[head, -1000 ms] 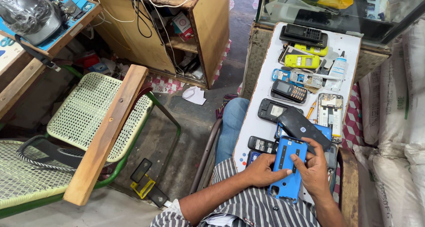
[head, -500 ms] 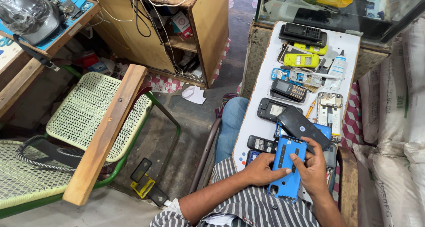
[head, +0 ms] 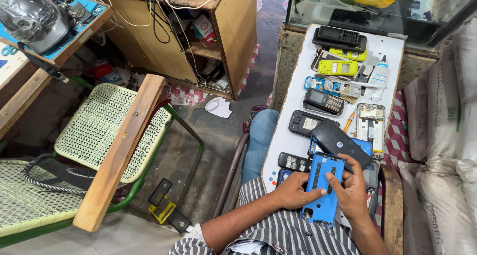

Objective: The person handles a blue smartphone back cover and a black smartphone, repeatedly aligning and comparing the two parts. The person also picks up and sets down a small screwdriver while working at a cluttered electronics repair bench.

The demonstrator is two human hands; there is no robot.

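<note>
blue phone cover [head: 323,188] | between both hands | left hand [head: 294,190] grips edge | right hand [head: 352,188] grips (fingers on top)

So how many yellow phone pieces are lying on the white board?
2. One yellow phone shell lies mid-board near the white bottle; another yellow piece sits just beyond it, below the black keypad phone. Others could be hidden under the clutter.

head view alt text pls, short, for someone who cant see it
Both hands, left hand and right hand, hold a blue phone back cover over a white board laid with phones and parts. A green woven chair stands left.
</note>
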